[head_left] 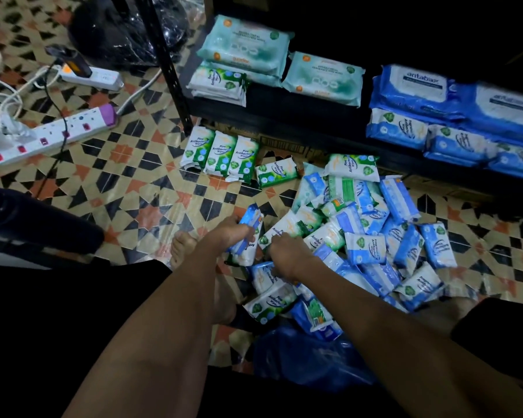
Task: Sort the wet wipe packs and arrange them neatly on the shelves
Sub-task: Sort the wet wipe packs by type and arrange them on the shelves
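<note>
Where power strips (50, 135) sprawl left—cables (0, 82) tangled—packs (366, 233) litter tiles (151, 203).

Head-high, steeply downward, near floor (109, 188).

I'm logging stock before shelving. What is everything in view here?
Shelf: one, black, upper right.
Teal packs: at least two, on shelf.
Large blue packs: several, shelf right.
Green packs: three in a row, floor by shelf.
Pile: many blue and green packs, floor.
Power strips: two, white, floor left.
Blue bag: one, under the pile's near edge.
Left hand: grips blue pack.
Right hand: in the pile.
</note>
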